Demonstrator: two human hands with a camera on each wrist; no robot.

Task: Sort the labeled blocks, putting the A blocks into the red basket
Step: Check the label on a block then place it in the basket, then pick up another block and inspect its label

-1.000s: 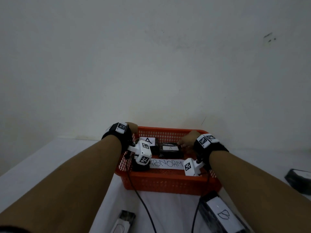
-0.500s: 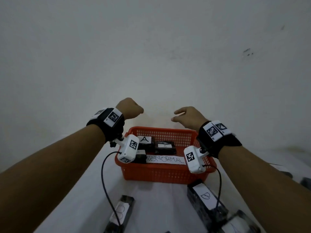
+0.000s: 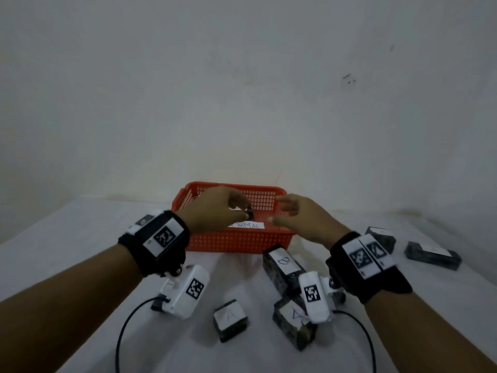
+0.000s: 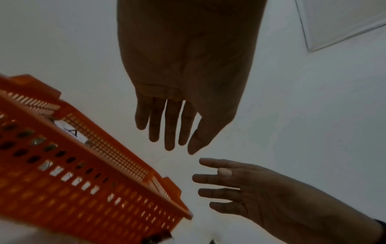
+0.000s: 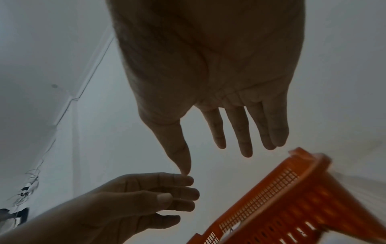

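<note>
The red basket [image 3: 236, 240] stands at the back of the white table; a dark block [image 3: 249, 212] and a paper label [image 3: 248, 225] show inside it. Through its mesh an A block [image 4: 71, 132] lies in the basket [image 4: 83, 181]. My left hand [image 3: 240, 210] and right hand [image 3: 279, 215] hover over its near half, fingers straight, holding nothing. The wrist views confirm the left hand [image 4: 179, 147] and the right hand [image 5: 215, 158] as empty. In front lie a B block [image 3: 282, 265] and two A blocks [image 3: 230, 317] [image 3: 291, 319].
Two more dark blocks [image 3: 380, 236] [image 3: 433, 255] lie on the table to the right of the basket. Wrist-camera cables [image 3: 126, 327] trail over the near table. A bare wall rises right behind the basket [image 5: 292, 206].
Both hands left the basket empty, rose, then drew back over its near half. The head view tipped down, bringing the loose blocks in front into sight.
</note>
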